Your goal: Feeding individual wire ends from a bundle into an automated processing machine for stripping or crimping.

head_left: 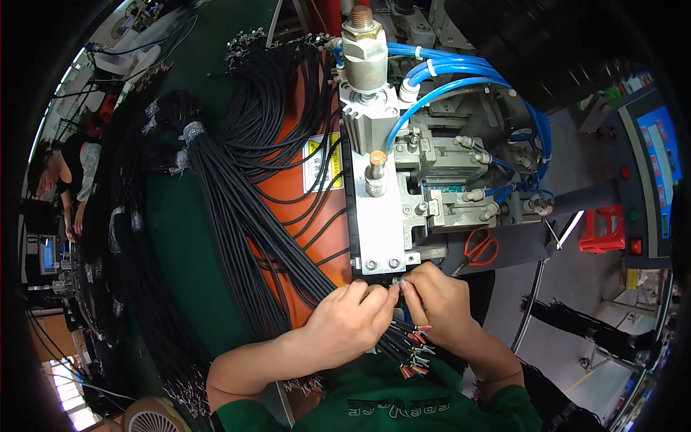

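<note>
- The piece (397,281), small and pale, sits between the fingertips of both hands, just below the front edge of the machine (381,223).
- Left hand (351,317): fingers pinched narrow at the piece, with the black cables (248,209) passing under the hand.
- Right hand (437,299): fingers likewise narrowed on the piece, from the other side; its exact shape is too small to tell.
- The piece looks very light and easily dropped; a fingertip pinch by its edges should suit it.
- The cables look soft and springy, each light but the bundle fairly heavy; the clear wrap (193,132) gives a firm hold.
- The coloured wire ends (414,353) look thin and easily bent, so better to grip the black jacket behind them.
</note>
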The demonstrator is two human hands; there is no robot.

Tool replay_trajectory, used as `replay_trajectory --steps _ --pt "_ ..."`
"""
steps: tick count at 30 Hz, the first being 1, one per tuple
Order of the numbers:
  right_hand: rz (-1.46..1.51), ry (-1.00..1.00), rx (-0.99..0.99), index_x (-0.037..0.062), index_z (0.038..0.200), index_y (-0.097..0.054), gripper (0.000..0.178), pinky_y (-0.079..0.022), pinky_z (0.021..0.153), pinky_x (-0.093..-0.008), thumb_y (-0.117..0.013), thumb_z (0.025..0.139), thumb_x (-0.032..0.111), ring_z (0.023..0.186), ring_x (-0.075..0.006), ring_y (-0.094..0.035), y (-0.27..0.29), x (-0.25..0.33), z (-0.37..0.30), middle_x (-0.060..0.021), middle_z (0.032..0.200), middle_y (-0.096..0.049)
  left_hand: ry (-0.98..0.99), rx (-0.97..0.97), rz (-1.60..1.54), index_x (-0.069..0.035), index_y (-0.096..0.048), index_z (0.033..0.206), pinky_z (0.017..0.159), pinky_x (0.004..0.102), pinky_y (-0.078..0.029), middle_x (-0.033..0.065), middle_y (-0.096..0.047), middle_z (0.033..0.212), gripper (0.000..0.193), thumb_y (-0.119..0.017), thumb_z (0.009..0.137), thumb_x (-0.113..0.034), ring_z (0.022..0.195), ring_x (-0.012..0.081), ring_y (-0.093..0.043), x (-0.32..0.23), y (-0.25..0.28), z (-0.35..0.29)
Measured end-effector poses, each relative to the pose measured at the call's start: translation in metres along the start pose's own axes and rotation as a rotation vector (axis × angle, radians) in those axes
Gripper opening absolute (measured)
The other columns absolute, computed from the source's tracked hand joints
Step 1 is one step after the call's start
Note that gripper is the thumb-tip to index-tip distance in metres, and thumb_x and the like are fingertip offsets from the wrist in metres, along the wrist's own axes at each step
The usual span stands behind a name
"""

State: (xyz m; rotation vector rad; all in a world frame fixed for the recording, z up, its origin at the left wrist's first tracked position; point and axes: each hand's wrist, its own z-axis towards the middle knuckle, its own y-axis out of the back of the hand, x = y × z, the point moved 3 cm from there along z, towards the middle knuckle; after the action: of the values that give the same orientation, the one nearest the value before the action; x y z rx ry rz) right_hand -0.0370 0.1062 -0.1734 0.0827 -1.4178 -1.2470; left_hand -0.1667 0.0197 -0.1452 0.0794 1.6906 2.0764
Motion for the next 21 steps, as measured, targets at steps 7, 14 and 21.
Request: replay_trajectory --steps 7,14,21 --pt "-0.105 0.063 -0.013 0.0011 0.083 -0.061 0.005 -0.048 0.051 -0.0317 -0.062 0.081 0.006 0.058 -0.0226 -0.061 0.003 0.004 0.003 -0.0079 0.078 -0.058 0.058 0.080 0.030 0.005 -0.062 0.108 0.058 0.0282 -0.044 0.0054 -0.048 0.079 0.040 -0.058 0.071 -0.009 0.070 0.0179 -0.051 -0.003 0.005 0.010" --pt "0.006 0.031 -0.020 0.0017 0.083 -0.063 0.005 -0.046 0.046 -0.0330 -0.063 0.082 0.007 0.055 -0.0246 -0.060 0.001 -0.005 0.004 -0.0082 0.077 -0.059 0.044 0.047 -0.017 0.003 -0.063 0.105 0.060 0.0293 -0.044 0.0065 -0.050 0.082 0.035 -0.059 0.071 -0.009 0.075 0.0199 -0.053 0.003 0.000 0.010" --pt "0.195 -0.121 0.086 0.0005 0.092 -0.061 0.012 -0.048 0.049 -0.0317 -0.065 0.081 0.005 0.058 -0.0239 -0.062 -0.001 -0.015 0.002 -0.0083 0.077 -0.061 0.099 0.062 -0.042 0.000 -0.064 0.104 0.066 0.0329 -0.043 0.0078 -0.053 0.088 0.036 -0.060 0.070 -0.010 0.081 0.0228 -0.054 0.006 0.000 0.010"
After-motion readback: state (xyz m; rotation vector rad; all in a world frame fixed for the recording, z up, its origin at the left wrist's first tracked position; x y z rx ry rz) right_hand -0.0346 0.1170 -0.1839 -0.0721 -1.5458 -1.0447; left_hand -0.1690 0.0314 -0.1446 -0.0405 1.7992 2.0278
